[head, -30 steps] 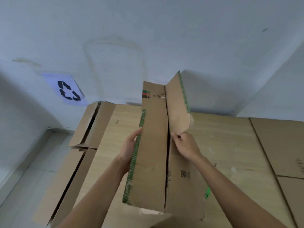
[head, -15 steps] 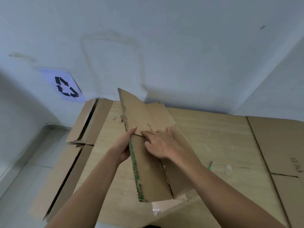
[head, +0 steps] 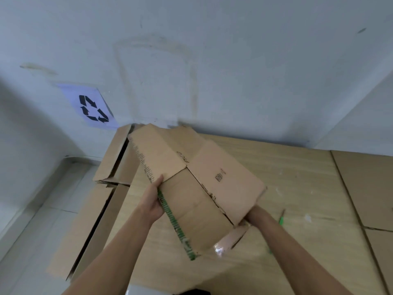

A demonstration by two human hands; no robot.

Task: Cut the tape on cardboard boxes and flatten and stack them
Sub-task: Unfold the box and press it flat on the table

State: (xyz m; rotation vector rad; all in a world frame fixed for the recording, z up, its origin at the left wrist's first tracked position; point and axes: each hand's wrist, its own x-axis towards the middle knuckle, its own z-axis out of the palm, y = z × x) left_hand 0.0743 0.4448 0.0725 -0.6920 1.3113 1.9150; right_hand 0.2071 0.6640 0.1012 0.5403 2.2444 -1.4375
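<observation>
Brown cardboard box (head: 191,201), partly collapsed, PICO print on its upper panel, green printed strip along the left edge, clear tape remnant (head: 219,250) at the near corner. Held tilted above the wood-grain desk (head: 276,167). Left hand (head: 152,203): fingers grip the green-striped edge, thumb on top. Right hand (head: 252,213): tucked under the box's right flap, fingers hidden, grip cannot be told. Flattened cardboard sheets (head: 365,184) lie on the desk at right. Flattened boxes (head: 114,162) at the desk's left side. Small green tool (head: 281,219) on the desk beside the right wrist. Recycling sign (head: 93,107) on the wall.
</observation>
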